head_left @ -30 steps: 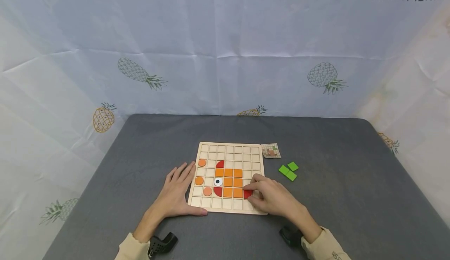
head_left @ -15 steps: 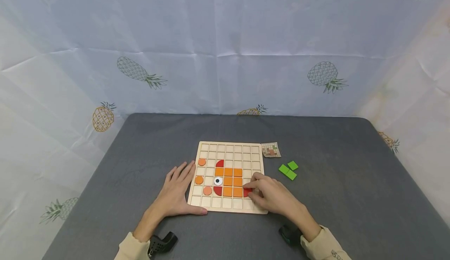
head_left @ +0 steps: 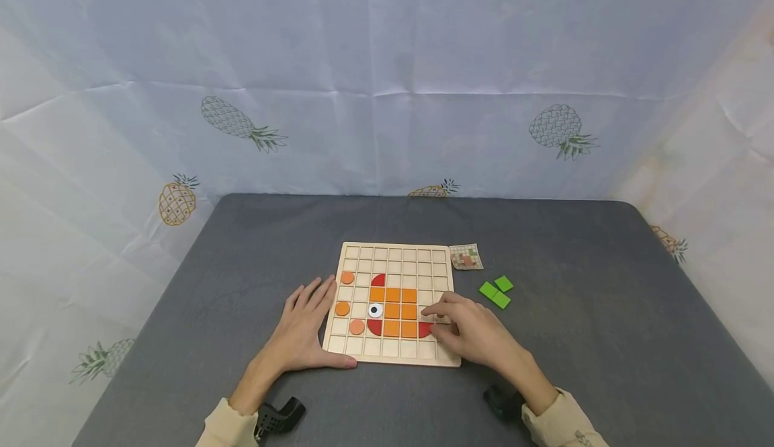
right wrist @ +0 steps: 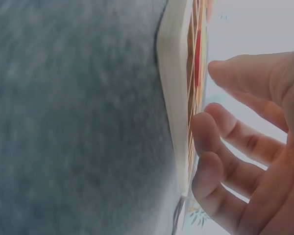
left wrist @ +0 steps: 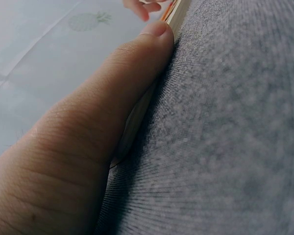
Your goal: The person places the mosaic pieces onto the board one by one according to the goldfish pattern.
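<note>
A light wooden grid board [head_left: 408, 353] lies flat on the table. My left hand [head_left: 305, 333] rests along its left side, fingers spread and straight, with the thumb [left wrist: 142, 54] against the front edge. Over the board's right part, my right hand [head_left: 474, 329] hovers with loosely bent fingers. Its thumb tip is beside a red quarter-round tile [head_left: 424, 330] set in a cell. In the right wrist view, thumb and fingers stand apart with nothing between them. Orange square tiles [head_left: 392, 311], a white eye tile [head_left: 375, 310], two other red quarter-rounds and orange discs [head_left: 342, 308] fill other cells.
Three green square tiles [head_left: 496, 292] lie on the grey table [head_left: 574, 339] right of the board. A small pattern card [head_left: 466, 257] touches the board's upper right corner. A pineapple-print curtain [head_left: 393, 131] hangs behind the table.
The right hand's fingers have let go of the red quarter-round tile and drawn slightly to the right, uncovering more of it in its cell. The left hand has stayed put.
</note>
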Demonstrator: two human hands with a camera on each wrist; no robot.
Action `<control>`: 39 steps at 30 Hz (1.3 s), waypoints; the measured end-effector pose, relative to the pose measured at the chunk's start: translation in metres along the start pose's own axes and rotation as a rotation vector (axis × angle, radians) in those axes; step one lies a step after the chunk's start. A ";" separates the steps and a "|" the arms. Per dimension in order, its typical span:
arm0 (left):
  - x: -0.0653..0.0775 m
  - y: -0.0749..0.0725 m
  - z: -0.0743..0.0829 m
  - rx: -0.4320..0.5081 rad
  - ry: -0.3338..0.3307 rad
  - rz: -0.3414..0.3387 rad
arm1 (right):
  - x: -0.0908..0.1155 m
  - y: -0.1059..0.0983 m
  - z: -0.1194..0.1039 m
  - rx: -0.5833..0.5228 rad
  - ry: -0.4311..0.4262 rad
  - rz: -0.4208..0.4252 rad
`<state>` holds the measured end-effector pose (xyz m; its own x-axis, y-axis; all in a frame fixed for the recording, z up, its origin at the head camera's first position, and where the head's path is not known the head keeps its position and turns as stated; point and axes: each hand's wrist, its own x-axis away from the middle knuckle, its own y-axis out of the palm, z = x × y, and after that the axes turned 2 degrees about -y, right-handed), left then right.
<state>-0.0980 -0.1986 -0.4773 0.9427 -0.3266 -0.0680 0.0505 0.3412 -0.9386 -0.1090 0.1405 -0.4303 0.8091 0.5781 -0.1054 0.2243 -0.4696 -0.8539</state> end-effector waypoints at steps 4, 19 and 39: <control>0.000 -0.001 0.000 0.004 0.000 -0.004 | 0.005 -0.005 0.005 0.003 0.019 0.034; 0.000 -0.001 0.001 0.010 -0.001 -0.003 | 0.027 -0.030 0.037 0.035 0.130 0.177; 0.000 0.000 0.001 0.001 0.002 0.004 | 0.044 -0.047 0.064 0.146 0.421 0.189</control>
<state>-0.0977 -0.1979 -0.4770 0.9424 -0.3267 -0.0722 0.0473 0.3435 -0.9380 -0.1190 0.2307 -0.4280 0.9846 0.1570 -0.0763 -0.0025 -0.4244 -0.9055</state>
